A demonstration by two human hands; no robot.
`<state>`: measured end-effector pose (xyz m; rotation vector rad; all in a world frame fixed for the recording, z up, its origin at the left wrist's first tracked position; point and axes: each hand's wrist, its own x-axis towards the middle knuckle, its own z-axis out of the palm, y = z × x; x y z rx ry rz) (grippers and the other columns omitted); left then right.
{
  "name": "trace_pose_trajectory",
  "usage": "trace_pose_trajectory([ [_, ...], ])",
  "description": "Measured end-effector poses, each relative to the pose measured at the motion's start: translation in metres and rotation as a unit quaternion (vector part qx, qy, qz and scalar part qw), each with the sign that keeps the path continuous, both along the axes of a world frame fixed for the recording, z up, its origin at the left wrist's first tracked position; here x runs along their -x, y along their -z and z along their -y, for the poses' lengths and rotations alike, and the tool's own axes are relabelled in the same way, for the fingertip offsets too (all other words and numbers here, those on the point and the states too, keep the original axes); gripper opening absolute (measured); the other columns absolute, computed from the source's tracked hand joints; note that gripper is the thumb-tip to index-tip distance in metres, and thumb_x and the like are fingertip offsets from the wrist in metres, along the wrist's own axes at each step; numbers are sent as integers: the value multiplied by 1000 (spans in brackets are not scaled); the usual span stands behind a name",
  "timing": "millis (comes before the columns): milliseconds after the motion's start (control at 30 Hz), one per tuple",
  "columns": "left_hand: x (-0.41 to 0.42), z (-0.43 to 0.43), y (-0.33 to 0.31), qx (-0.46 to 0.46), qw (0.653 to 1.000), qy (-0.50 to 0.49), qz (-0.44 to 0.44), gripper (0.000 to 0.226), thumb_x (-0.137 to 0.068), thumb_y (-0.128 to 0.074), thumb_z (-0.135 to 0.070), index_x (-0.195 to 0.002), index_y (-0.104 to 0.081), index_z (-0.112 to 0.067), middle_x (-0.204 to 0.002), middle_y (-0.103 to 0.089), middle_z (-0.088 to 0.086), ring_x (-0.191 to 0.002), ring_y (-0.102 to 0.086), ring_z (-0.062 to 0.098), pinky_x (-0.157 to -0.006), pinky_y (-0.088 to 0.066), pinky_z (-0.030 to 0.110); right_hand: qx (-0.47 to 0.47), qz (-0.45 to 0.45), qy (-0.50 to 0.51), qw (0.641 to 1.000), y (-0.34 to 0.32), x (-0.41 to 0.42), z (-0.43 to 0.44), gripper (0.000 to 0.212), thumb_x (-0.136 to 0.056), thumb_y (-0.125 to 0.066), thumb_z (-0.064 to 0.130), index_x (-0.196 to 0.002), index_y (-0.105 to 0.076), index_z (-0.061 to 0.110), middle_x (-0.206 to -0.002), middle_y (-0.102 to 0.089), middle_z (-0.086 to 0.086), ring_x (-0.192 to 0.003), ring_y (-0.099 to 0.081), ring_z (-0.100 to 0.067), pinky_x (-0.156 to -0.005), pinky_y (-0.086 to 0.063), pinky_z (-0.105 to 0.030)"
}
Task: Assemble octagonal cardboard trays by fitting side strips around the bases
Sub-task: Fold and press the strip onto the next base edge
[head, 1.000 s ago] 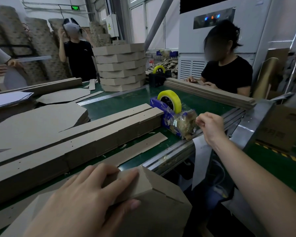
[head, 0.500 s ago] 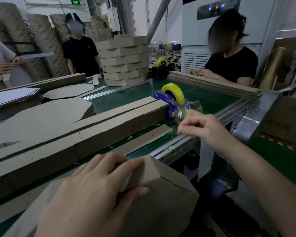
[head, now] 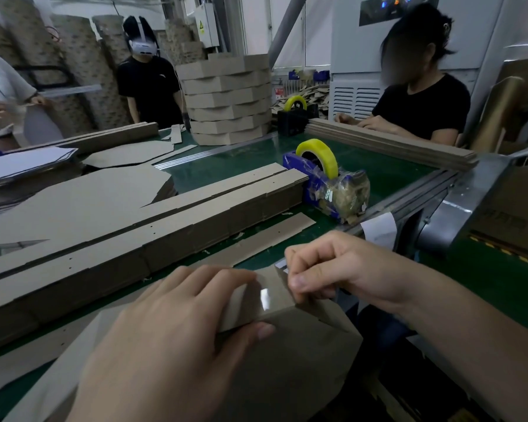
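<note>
At the table's (head: pixel 378 172) near edge, the left hand (head: pixel 171 339) gripped the side strip (head: pixel 244 306) of a plain brown cardboard tray (head: pixel 287 376), fingers over the top and thumb outside. Glossy clear tape (head: pixel 265 298) crossed its corner seam; the right hand (head: pixel 333 269) pinched the tape's end.

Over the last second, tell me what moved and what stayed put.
The right hand left the tape dispenser and came back toward the body, pinching a piece of clear tape that it now lays on the corner of the tray. The left hand kept its hold on the tray. The dispenser and the stacked cardboard strips stayed put.
</note>
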<state>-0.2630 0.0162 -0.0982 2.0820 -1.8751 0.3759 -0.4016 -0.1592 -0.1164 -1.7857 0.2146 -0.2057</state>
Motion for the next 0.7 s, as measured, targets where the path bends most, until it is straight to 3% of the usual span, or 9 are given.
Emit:
trace_pose_trajectory([
  [133, 2, 1, -1, -11, 1000, 3, 3, 41, -77, -39, -65, -98, -64, -41, -90, -63, -28, -81, -61, -3, -52, -12, -1, -4, 2, 13, 1000, 1, -1, -1, 18, -76, -64, 21, -60, -70, 24, -65, -61, 11, -56, -46, -1, -54, -37, -14],
  [267, 3, 0, -2, 0, 1000, 12, 5, 40, -77, -41, -63, -102, -62, -42, -90, -62, -28, -90, -49, 2, -52, -8, -2, 14, -13, 17, 1000, 0, 1, 0, 20, -75, -65, 23, -56, -69, 26, -64, -61, 11, -56, -45, -2, -54, -36, -14],
  [367, 3, -2, -4, -25, 999, 32, 21, 38, -79, -39, -58, -109, -59, -49, -99, -63, -28, -86, -59, -4, -52, -6, 0, 24, -24, 13, 999, 0, 2, 1, 20, -74, -65, 23, -55, -69, 27, -64, -62, 11, -57, -46, -1, -54, -36, -14],
  [500, 2, -3, -3, -51, 998, 41, 22, 32, -82, -38, -55, -104, -61, -58, -104, -65, -20, -83, -66, 6, -58, -7, 2, 37, -34, 14, 999, 1, 2, 4, 16, -72, -67, 25, -56, -71, 26, -64, -61, 9, -55, -44, -2, -52, -34, -15],
  [700, 2, -1, 1, -34, 998, 41, 15, 31, -80, -40, -55, -97, -66, -53, -100, -66, -16, -82, -67, 10, -62, -11, 2, 56, -131, -14, 990, 2, 0, 13, 24, -75, -65, 41, -56, -70, 27, -51, -49, 12, -52, -36, -7, -52, -27, -21],
])
